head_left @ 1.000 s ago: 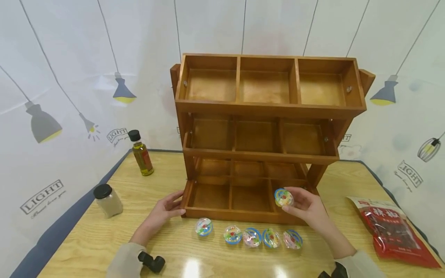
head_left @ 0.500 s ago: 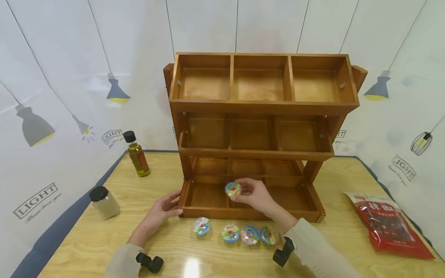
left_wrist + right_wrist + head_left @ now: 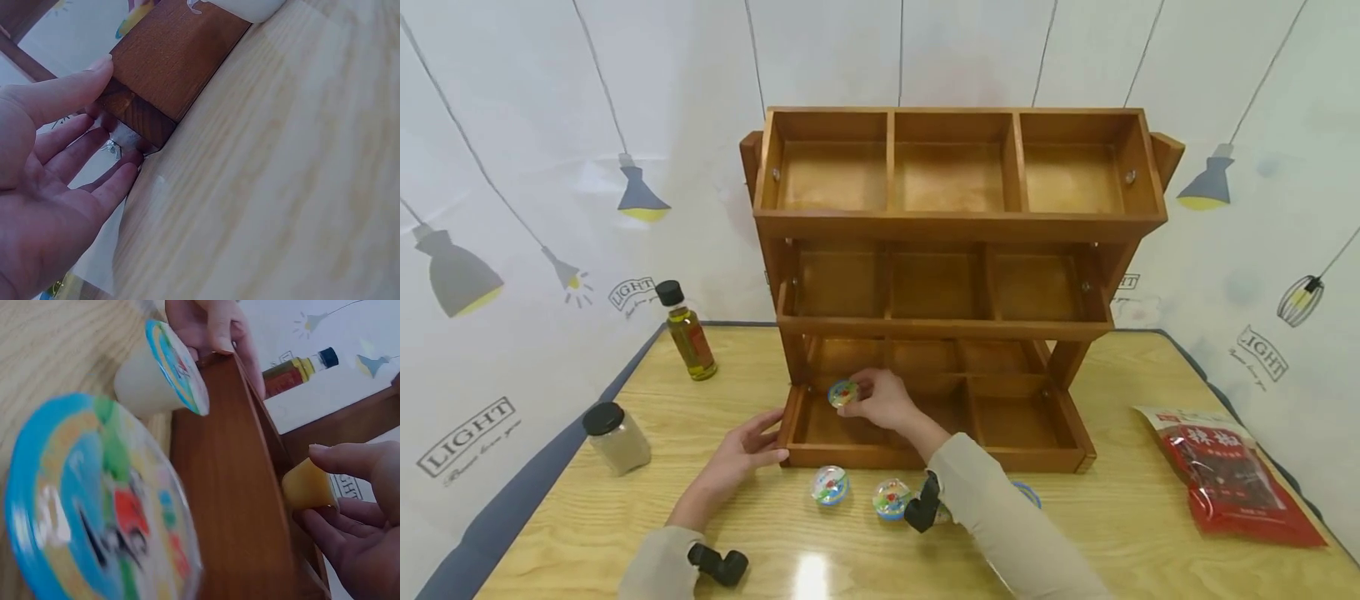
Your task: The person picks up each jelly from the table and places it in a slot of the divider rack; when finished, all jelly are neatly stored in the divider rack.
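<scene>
Jelly cup (image 3: 842,394) pinched in right grip (image 3: 883,400), narrowed to cup's width, at bottom-left compartment (image 3: 831,429) of wooden rack (image 3: 943,328); left grip (image 3: 740,454) loosely spread, touching rack; possible toppling of cup from tilted or hasty release

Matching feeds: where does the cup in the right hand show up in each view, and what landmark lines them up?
Head: the cup is slightly left of and below centre, in the right hand.
Left wrist: top edge, left of centre; a yellow, blue-edged shape, probably that cup, partly cut off.
Right wrist: right of centre, yellow side showing.
Shared landmark: the left hand at the wooden rack's front corner.
</scene>
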`<state>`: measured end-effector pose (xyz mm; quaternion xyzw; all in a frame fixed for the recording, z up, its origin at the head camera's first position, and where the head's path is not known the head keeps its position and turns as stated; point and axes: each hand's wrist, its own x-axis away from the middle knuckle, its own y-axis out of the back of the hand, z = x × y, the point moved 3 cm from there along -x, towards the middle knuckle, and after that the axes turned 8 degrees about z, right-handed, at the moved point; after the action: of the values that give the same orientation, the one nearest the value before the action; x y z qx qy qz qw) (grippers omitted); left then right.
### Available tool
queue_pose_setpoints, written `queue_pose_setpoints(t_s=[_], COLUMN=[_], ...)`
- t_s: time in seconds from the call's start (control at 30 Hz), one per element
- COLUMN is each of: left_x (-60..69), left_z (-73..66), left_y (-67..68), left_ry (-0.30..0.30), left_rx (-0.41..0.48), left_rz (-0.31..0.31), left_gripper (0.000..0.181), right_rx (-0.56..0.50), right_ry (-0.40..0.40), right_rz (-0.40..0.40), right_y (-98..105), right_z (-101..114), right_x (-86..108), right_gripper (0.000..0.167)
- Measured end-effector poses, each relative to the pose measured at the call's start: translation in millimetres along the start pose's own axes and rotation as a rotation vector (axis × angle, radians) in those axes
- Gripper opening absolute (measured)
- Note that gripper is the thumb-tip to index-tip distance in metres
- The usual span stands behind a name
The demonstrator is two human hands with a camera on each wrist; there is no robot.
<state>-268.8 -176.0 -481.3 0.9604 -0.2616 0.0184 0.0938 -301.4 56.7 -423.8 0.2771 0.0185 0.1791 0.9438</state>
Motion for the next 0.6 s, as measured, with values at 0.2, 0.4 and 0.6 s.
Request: queue_pose_setpoints(t_s=[0.2,0.4,0.6], left_x=[0.6,0.2,0.3], left_z=[0.5,1.0,3.1], left_y=[0.8,0.9,0.1], left_ry=[-0.006,0.006,0.021], left_rx=[0.0,0.007,0.012], left_rz=[-0.005,0.01,0.001], left_gripper=[0.069,0.071,0.072], right_rx=[0.121,0.149,0.07], right_ry=[-0.004,-0.088,-0.115], right_rz=[0.026,0.004,-0.046], right_y=[-23.9,-36.0,-38.9], right_z=[5.4,2.2,-5.1], right_x=[-7.9,-13.4,-20.5], right_gripper=[0.055,0.053,0.055])
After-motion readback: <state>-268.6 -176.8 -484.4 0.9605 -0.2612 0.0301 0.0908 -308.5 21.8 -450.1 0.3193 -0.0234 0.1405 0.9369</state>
